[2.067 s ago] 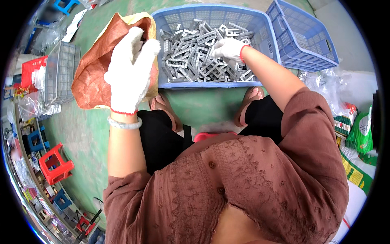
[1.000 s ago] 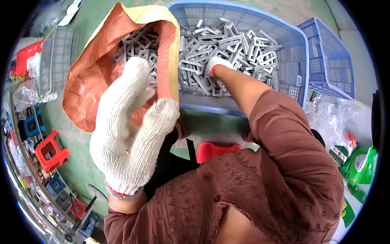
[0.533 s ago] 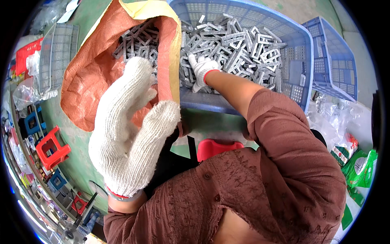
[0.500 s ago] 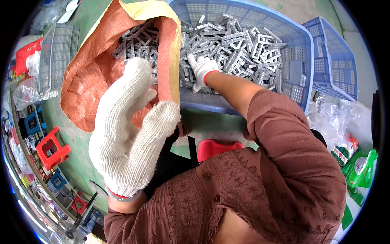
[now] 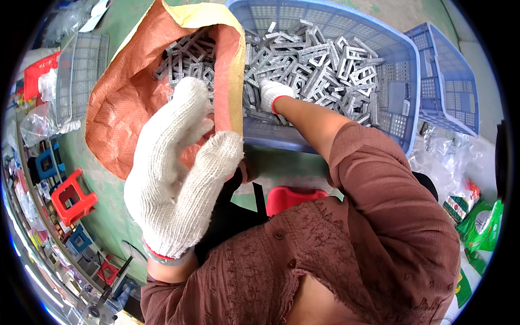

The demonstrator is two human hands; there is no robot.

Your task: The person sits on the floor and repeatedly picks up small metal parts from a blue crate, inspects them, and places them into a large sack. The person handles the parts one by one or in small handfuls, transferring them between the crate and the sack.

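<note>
My left hand (image 5: pixel 170 170), in a white knitted glove, is raised in front of an orange woven sack (image 5: pixel 116 116) with a yellow rim. Its thumb stands apart from the curved fingers and I see nothing held between them. Grey metal rectangular frames (image 5: pixel 189 59) lie inside the sack. To the right, my right hand (image 5: pixel 274 95), gloved too, reaches into a blue plastic crate (image 5: pixel 325 11) heaped with more such frames (image 5: pixel 314 59). Its fingers are down among the pieces and hidden, so their grip does not show.
A second blue crate (image 5: pixel 449 81) stands at the right, beside clear plastic bags (image 5: pixel 444 160) and green packages (image 5: pixel 482 227). On the left are a grey crate (image 5: pixel 81 76) and a red stool (image 5: pixel 75 196). Another red stool (image 5: pixel 287 197) is close to my body.
My right hand has dipped deeper into the frames, and its fingers, spread and visible before, are now hidden. My left hand keeps about the same pose by the sack.
</note>
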